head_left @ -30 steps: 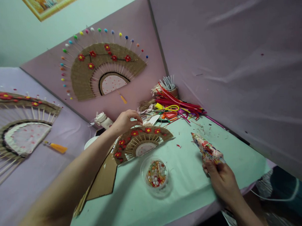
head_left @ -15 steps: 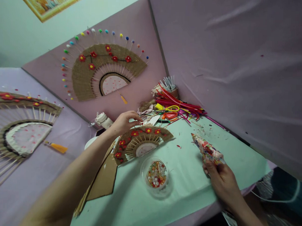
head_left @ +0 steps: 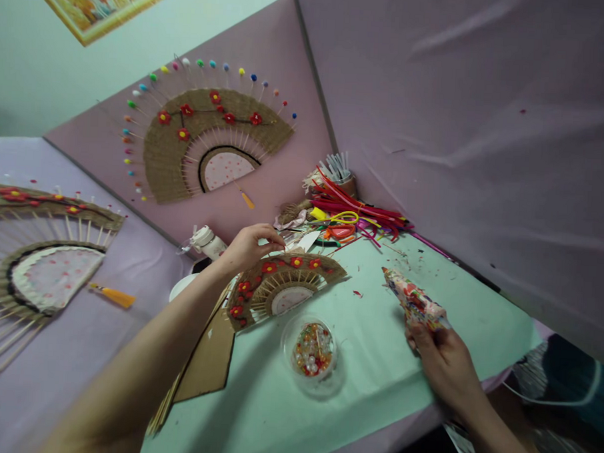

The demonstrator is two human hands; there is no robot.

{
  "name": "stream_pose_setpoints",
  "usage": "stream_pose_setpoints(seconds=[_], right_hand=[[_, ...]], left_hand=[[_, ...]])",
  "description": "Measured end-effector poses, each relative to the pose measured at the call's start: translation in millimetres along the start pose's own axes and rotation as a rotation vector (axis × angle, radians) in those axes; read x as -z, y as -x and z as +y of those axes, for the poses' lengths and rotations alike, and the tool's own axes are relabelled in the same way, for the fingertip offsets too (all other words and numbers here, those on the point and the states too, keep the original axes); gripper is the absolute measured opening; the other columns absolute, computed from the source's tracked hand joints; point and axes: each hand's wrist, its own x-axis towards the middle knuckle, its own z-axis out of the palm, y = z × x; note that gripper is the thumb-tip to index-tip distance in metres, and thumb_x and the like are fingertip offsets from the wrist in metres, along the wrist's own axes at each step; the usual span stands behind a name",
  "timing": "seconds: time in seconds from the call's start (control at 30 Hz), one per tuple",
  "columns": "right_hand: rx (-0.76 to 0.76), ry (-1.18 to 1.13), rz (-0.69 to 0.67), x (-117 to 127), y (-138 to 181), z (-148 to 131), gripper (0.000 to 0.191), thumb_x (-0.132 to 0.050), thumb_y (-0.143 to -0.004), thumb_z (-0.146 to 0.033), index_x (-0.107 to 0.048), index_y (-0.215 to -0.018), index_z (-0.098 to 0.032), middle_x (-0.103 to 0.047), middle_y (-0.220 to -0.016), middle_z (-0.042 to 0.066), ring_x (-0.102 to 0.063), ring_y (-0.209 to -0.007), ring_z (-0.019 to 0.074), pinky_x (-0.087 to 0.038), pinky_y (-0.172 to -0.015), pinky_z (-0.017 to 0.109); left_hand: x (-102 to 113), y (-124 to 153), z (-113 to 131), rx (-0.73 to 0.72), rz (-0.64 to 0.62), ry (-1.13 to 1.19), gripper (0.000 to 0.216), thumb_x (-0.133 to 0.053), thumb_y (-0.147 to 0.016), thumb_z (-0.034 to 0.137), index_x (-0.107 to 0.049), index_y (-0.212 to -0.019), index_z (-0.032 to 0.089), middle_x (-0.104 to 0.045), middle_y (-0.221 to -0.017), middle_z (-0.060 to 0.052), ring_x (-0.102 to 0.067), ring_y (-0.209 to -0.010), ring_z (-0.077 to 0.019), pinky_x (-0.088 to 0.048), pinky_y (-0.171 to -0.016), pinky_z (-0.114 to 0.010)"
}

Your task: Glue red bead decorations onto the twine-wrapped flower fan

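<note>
My left hand (head_left: 251, 246) reaches to the upper edge of a small burlap fan (head_left: 259, 288), its fingertips pinched on what looks like a tiny red bead. Red flowers with yellow centres run along the fan's band; thin sticks spread from its pale half-round base. In my right hand (head_left: 446, 360) is a glue gun (head_left: 413, 298), wrapped in a colourful, blotchy covering. Its orange nozzle points up and left, apart from the fan. Between the hands, nearer me, sits a clear round tub of beads (head_left: 314, 350), red, orange, white and green.
Thin sticks (head_left: 167, 401) and cardboard (head_left: 206, 362) lie left of the fan. Behind it are a white bottle (head_left: 208, 241), orange-handled scissors (head_left: 339, 232), red pipe cleaners (head_left: 363, 209) and a jar of glue sticks (head_left: 339, 171). Larger fans (head_left: 159, 160) hang on the pink and lilac panels.
The fingers of my left hand have shifted very slightly at the fan's top edge. My right hand and the glue gun stay where they were.
</note>
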Motion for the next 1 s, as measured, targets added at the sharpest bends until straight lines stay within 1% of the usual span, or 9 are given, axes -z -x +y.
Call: stream_pose_setpoints(seconds=[0.23,0.4,0.57,0.77,1.0], right_hand=[[-0.005,0.006,-0.005,-1.6,0.6,3.5,0.044,-0.045,-0.086,-0.062,-0.058,-0.091,-0.020,-0.051,-0.052,-0.002,-0.048,-0.047,0.0145,-0.038,-0.044,0.026],[0.007,0.024,-0.011,-0.5,-0.4,0.2,0.046,-0.042,-0.086,-0.063,-0.058,-0.089,-0.020,-0.049,-0.051,-0.002,-0.046,-0.046,0.0141,-0.038,-0.045,0.027],[0.010,0.035,0.003,-0.1,-0.4,0.9,0.046,-0.043,-0.086,-0.064,-0.059,-0.086,-0.021,-0.050,-0.052,-0.001,-0.048,-0.050,0.0152,-0.040,-0.048,0.027],[-0.002,0.030,0.004,-0.2,0.7,5.1,0.045,-0.044,-0.086,-0.063,-0.061,-0.087,-0.021,-0.052,-0.055,0.000,-0.050,-0.055,0.0170,-0.042,-0.052,0.028],[-0.003,-0.004,0.002,-0.6,1.5,8.5,0.042,-0.046,-0.087,-0.061,-0.061,-0.086,-0.021,-0.052,-0.056,0.000,-0.051,-0.055,0.0172,-0.041,-0.050,0.028]], left_hand=[[0.2,-1.2,1.0,-0.011,-0.003,-0.032,0.020,-0.062,-0.083,0.035,-0.072,-0.078,0.019,-0.068,-0.081,-0.004,-0.061,-0.075,-0.0137,-0.048,-0.076,-0.026],[1.9,-2.1,5.7,-0.018,-0.014,-0.077,0.020,-0.061,-0.084,0.034,-0.072,-0.076,0.020,-0.068,-0.079,-0.003,-0.061,-0.076,-0.0143,-0.047,-0.078,-0.027],[3.7,-3.2,8.5,-0.036,-0.028,-0.150,0.020,-0.060,-0.084,0.034,-0.073,-0.077,0.020,-0.068,-0.080,-0.004,-0.060,-0.079,-0.0153,-0.046,-0.078,-0.027],[4.6,-4.4,7.7,-0.079,-0.040,-0.226,0.022,-0.058,-0.086,0.034,-0.073,-0.077,0.021,-0.070,-0.081,-0.004,-0.060,-0.081,-0.0166,-0.044,-0.078,-0.029],[4.8,-5.1,9.7,-0.085,-0.048,-0.249,0.021,-0.057,-0.086,0.033,-0.073,-0.077,0.022,-0.070,-0.081,-0.005,-0.059,-0.080,-0.0171,-0.043,-0.077,-0.029]])
